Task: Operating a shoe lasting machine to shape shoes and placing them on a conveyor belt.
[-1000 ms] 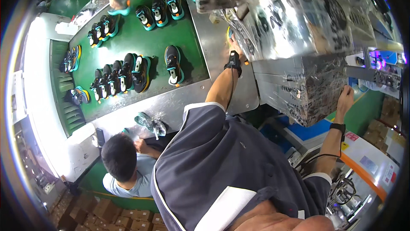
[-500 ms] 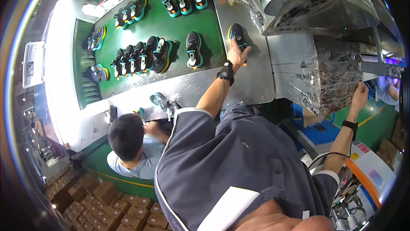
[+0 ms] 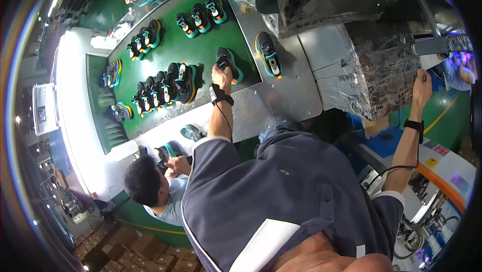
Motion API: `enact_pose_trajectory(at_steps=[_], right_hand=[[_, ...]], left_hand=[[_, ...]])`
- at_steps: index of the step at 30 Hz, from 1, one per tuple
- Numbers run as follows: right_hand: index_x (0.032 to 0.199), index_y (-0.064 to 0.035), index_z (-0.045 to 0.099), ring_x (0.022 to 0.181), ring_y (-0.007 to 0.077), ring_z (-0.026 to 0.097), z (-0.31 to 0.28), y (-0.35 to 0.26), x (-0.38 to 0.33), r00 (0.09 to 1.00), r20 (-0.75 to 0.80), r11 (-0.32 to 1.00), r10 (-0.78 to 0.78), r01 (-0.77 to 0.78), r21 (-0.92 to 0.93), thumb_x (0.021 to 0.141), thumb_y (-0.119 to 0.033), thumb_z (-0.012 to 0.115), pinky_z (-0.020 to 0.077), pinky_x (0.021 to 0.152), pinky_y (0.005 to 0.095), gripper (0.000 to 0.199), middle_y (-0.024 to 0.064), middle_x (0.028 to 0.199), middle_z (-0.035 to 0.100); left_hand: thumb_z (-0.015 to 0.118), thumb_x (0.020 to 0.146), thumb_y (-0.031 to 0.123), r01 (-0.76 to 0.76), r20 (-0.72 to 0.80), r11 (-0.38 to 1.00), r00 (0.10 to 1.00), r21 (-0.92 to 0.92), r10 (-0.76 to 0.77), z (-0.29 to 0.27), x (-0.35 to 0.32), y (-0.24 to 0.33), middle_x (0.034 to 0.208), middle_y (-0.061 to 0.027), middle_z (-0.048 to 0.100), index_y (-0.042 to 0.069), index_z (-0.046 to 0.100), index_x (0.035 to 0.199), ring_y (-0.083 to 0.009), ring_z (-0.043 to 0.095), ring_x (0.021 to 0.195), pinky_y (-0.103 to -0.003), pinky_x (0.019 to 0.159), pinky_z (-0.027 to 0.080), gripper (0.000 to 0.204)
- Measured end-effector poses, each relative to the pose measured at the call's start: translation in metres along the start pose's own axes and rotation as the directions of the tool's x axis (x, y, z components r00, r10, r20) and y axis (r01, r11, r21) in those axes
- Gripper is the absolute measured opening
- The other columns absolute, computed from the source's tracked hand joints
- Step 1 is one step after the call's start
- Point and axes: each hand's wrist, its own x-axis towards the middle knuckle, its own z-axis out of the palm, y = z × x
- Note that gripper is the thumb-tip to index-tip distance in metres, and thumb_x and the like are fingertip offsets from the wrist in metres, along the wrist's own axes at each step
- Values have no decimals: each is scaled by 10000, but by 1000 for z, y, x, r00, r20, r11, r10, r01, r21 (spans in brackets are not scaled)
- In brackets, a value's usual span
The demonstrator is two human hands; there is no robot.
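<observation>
1. Loads of brown cardboard boxes (image 3: 140,246) piled up near left
2. Person in a light-blue top (image 3: 173,204), also near left
3. White machine with orange trim (image 3: 454,171), near right, kinda chunky

We look down on a green belt (image 3: 186,51) carrying rows of black shoes (image 3: 171,82); a lone shoe (image 3: 267,53) rests on the metal plate (image 3: 288,88) just right of the belt.

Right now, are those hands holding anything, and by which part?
The left hand holds a black shoe by its near end. The right hand is at the wrapped box; whether it grips, I can't tell.
</observation>
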Motion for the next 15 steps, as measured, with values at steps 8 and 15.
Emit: enact_pose_trajectory(at_steps=[8,15], right_hand=[[1189,-49,626,1085,347,598,7,-7,-1,999,-9,999,38,-37,39,881,-465,553,459,919,411,523,162,1168,646],[1175,-48,635,1071,353,608,8,8,-5,1000,-26,998,16,-14,69,889,-449,561,470,903,415,498,160,1155,654]], left_hand=[[615,762,143,-174,-102,981,981,-88,165,58,-81,108,970,-211,676,59,566,1103,-418,646,896,-480,797,510,355],[540,778,144,-364,1,928,931,86,365,105,-67,78,1097,-267,522,-6,505,1166,-467,561,986,-524,896,453,418]])
